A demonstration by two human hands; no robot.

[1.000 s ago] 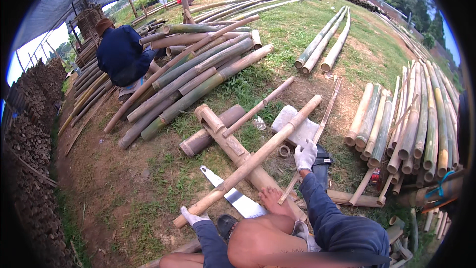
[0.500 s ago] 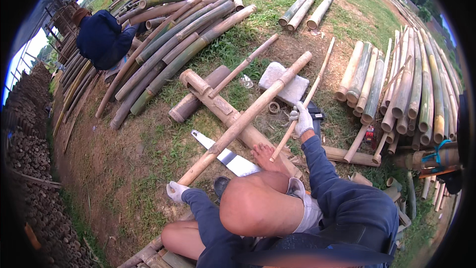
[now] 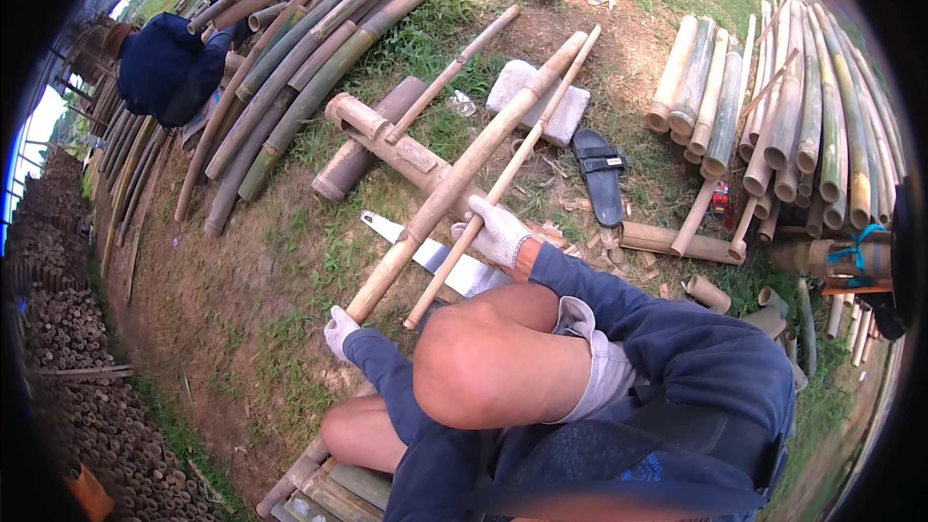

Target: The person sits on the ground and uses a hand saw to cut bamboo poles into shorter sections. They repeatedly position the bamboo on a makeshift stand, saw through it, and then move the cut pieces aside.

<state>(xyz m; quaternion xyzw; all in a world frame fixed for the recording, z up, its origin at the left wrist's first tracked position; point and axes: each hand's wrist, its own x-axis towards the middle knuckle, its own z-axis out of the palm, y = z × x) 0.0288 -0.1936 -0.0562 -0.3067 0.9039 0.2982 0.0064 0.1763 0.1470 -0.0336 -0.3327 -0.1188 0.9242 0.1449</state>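
Note:
My left hand [image 3: 340, 332], in a white glove, is closed around the near end of a thick bamboo pole [image 3: 440, 193]. That pole slants away to the far right, across a notched bamboo trunk [image 3: 411, 164]. Gripped in my gloved right hand [image 3: 500, 232] is a thin bamboo stick [image 3: 527, 143], which lies close along the pole's right side. The stick's far tip reaches near the pole's far end, its near tip hangs by my knee. Beneath both lies a handsaw [image 3: 430, 253] with a bright blade, its handle end hidden by my leg.
A pale stone block [image 3: 575, 126] and a black sandal [image 3: 601, 179] lie beyond my right hand. Bamboo stacks stand at far left [image 3: 319, 68] and right [image 3: 822, 116]. A person in dark blue [image 3: 169, 68] crouches by the left stack. A dark bamboo length [image 3: 353, 155] props the trunk.
My right hand has brought the thin stick leftward, close against the thick pole. The sandal it partly covered now shows whole. My left hand keeps its hold; the view has shifted somewhat.

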